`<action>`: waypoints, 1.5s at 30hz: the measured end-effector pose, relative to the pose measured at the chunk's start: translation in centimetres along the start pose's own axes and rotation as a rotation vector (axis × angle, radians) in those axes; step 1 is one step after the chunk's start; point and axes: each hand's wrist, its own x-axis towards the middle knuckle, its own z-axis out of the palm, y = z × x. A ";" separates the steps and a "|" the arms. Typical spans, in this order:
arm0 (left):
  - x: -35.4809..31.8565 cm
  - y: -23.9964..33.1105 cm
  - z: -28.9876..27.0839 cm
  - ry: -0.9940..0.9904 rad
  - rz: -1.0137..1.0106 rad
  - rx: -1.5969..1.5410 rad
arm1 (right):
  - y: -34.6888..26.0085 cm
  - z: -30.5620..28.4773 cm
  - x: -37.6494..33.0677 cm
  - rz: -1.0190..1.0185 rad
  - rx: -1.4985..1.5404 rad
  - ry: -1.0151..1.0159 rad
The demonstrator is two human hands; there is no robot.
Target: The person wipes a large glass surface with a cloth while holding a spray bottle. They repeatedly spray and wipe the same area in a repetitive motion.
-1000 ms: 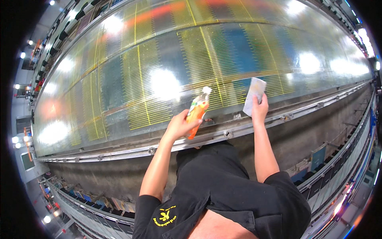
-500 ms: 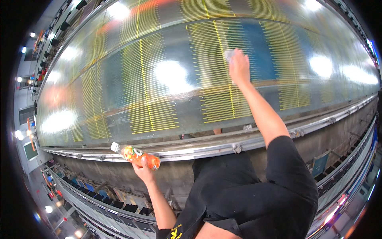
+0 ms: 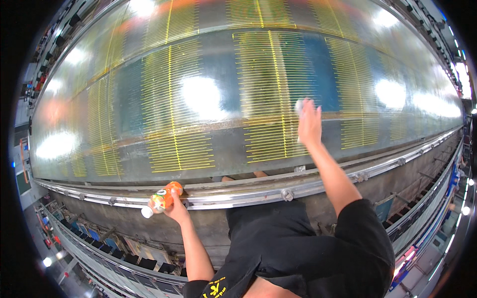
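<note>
Bottle (image 3: pixel 162 198) is gripped in the left hand (image 3: pixel 177 210) by the near rail (image 3: pixel 238 201), apparently to be held clear of the table (image 3: pixel 227 149); its long axis is slanted, white cap (image 3: pixel 147 212) aimed left and nearward; pale cloth (image 3: pixel 299 106) is mostly covered by the right hand (image 3: pixel 310 125), whose grip cannot be told.

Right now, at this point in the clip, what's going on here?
A person in a black shirt stands at a long, shiny table marked with yellow lines. Their left hand holds an orange bottle near the metal rail, its white cap toward the picture's lower left. The right hand is over the lined surface with a pale, cloth-like piece, mostly hidden by the hand.
</note>
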 end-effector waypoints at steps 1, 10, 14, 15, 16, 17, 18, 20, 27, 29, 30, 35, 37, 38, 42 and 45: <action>-0.1 0.0 0.9 -0.017 0.058 -0.015 | 2.0 1.7 4.0 0.112 -0.009 0.138; 2.0 -1.0 -0.5 -0.045 0.067 0.143 | -16.1 10.3 12.8 -0.186 0.265 -0.064; 1.4 -1.4 -0.5 0.002 -0.022 0.133 | -8.6 4.0 7.0 -0.195 0.147 -0.236; 1.0 -0.9 0.2 0.007 -0.007 0.148 | -5.6 2.4 7.7 -0.069 0.051 -0.218; 1.0 -0.2 0.9 0.010 0.014 0.165 | -1.6 1.4 9.4 0.049 0.018 -0.122; 1.0 0.1 1.4 0.019 0.041 0.188 | 1.5 1.6 12.2 0.165 -0.004 -0.026; 1.1 0.0 1.9 0.005 0.019 0.110 | 3.1 3.0 15.1 0.220 -0.102 0.118; 1.7 -1.5 1.5 0.003 0.026 0.081 | 1.6 6.2 19.9 0.342 -0.056 0.215; 2.2 -2.3 0.5 -0.042 0.067 0.102 | -10.9 10.5 19.9 -0.357 0.069 0.058; 1.8 -2.4 0.0 -0.010 0.065 0.130 | -3.9 5.6 20.2 0.012 0.214 -0.011; 1.8 -2.3 0.0 -0.062 0.061 0.128 | 0.7 3.2 20.3 0.059 0.053 0.078; 1.6 -0.5 1.7 -0.116 0.041 0.078 | -1.1 8.6 20.3 0.243 -0.102 0.333; 2.1 -1.6 1.8 -0.091 0.096 0.106 | -10.3 12.1 20.5 0.113 0.115 0.243; 1.9 -1.9 1.5 -0.073 0.085 0.126 | -15.1 12.5 19.9 0.176 0.299 -0.033; 1.7 -1.8 0.2 -0.032 0.069 0.144 | -13.1 8.3 19.1 -0.131 0.159 -0.236; 2.7 -3.1 0.7 -0.046 0.122 0.070 | -3.0 4.7 20.9 0.025 -0.050 0.028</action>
